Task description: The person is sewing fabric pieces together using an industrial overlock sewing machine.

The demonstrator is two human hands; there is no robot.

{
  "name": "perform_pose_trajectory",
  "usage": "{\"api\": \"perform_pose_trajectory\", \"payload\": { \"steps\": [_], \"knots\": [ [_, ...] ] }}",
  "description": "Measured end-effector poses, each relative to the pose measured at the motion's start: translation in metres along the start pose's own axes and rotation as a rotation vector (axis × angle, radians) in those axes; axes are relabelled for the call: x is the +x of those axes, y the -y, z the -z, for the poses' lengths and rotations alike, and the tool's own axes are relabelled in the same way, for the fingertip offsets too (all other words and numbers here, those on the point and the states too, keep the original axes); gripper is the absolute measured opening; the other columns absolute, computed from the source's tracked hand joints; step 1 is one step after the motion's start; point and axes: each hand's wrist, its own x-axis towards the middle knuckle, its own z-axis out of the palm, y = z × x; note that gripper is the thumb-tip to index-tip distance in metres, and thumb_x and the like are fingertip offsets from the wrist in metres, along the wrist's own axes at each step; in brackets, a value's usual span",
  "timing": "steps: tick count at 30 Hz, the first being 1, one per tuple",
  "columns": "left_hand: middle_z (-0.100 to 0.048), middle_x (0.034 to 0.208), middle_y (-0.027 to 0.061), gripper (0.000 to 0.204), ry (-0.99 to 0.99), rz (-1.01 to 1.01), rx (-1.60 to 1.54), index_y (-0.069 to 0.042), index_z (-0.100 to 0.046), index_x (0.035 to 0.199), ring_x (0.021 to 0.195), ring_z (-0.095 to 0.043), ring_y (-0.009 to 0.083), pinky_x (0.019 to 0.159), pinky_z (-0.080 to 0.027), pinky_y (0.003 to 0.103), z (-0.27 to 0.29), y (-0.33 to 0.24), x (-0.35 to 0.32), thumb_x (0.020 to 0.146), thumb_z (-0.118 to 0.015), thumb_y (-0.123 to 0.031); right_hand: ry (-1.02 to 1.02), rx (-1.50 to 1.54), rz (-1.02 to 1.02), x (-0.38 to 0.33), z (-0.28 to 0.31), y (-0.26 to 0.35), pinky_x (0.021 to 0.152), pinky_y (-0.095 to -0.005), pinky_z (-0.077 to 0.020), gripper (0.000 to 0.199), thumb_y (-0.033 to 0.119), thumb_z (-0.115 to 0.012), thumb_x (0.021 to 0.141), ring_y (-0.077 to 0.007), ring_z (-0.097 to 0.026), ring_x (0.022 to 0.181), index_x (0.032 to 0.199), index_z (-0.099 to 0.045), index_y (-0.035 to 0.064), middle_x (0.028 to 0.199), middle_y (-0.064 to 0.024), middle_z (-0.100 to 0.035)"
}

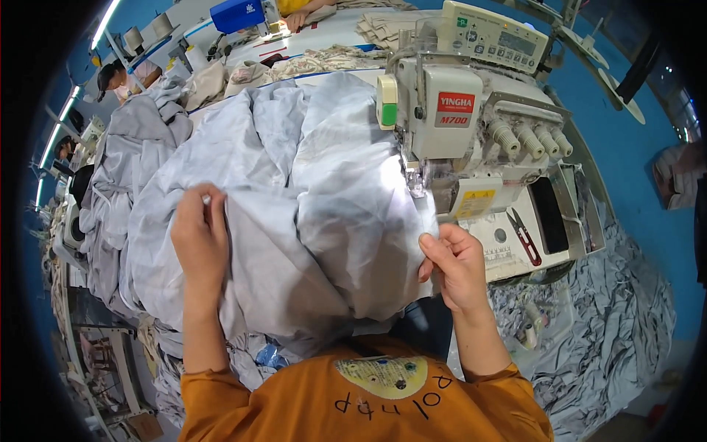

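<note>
A large piece of light grey-blue fabric [346, 199] lies in loose folds across the work surface and hangs down toward my lap. My left hand [200, 232] is closed on a raised fold of it, thumb against fingers. Over on the right, my right hand [458, 267] pinches the fabric's edge between thumb and fingers, just below the presser foot [417, 180] of a white overlock sewing machine [445, 110]. A lamp lights the cloth beside the foot. Whether the fabric's edge lies under the foot is too small to tell.
Red-handled thread snips [526, 239] and a black flat phone-like object [546, 214] lie on the machine's right plate. Grey cloth [618, 317] is heaped at lower right, with more grey fabric [136, 147] piled at left. Across the table, another person's hand [297, 20] is near a blue machine [237, 15].
</note>
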Motion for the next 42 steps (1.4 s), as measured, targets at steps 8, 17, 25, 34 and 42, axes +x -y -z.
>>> {"api": "perform_pose_trajectory", "payload": {
  "steps": [8,17,25,34,42],
  "knots": [
    [-0.059,0.079,0.0121,0.011,-0.143,-0.036,0.000,0.001,-0.056,0.088,0.065,-0.056,0.0232,0.060,-0.044,0.031,-0.025,0.023,0.102,0.087,-0.059,-0.010,-0.016,0.021,-0.013,0.000,-0.001,0.000,0.046,-0.0207,-0.0454,0.009,0.009,-0.064,0.086,-0.0084,-0.056,0.049,0.086,-0.060,0.0006,0.064,-0.0017,-0.059],
    [-0.061,0.090,0.0139,0.046,0.481,-0.205,-0.026,0.000,-0.058,0.107,0.093,-0.058,0.0341,0.087,-0.042,0.039,0.004,-0.012,-0.058,0.069,-0.074,-0.021,-0.003,0.018,0.007,0.000,0.002,-0.003,0.045,-0.0209,-0.0457,0.009,0.009,-0.064,0.086,-0.0090,-0.058,0.050,0.086,-0.060,0.0009,0.064,-0.0020,-0.059],
    [-0.061,0.090,0.0123,0.020,-0.022,-0.224,0.065,-0.001,-0.061,0.090,0.088,-0.056,0.0301,0.084,-0.037,0.038,-0.014,0.018,-0.025,0.070,-0.060,-0.004,-0.006,0.017,0.001,0.000,0.000,-0.001,0.046,-0.0206,-0.0453,0.011,0.010,-0.064,0.086,-0.0087,-0.057,0.051,0.087,-0.060,-0.0002,0.065,-0.0023,-0.060],
    [-0.063,0.100,0.0124,0.022,-0.319,-0.249,-0.122,-0.002,-0.062,0.097,0.094,-0.059,0.0290,0.084,-0.042,0.034,-0.059,0.072,0.072,0.076,-0.060,-0.010,-0.029,0.013,-0.029,0.001,0.000,-0.001,0.045,-0.0206,-0.0456,0.009,0.008,-0.064,0.086,-0.0074,-0.055,0.048,0.086,-0.060,0.0000,0.063,-0.0006,-0.058],
    [-0.066,0.095,0.0094,0.025,-0.497,-0.388,0.062,-0.005,-0.063,0.099,0.093,-0.060,0.0300,0.084,-0.043,0.037,-0.086,0.077,0.160,0.074,-0.059,-0.007,-0.019,0.024,-0.023,0.001,0.000,-0.001,0.045,-0.0205,-0.0462,0.010,0.009,-0.065,0.085,-0.0074,-0.056,0.049,0.082,-0.059,0.0013,0.063,-0.0004,-0.058]
  ]
}}
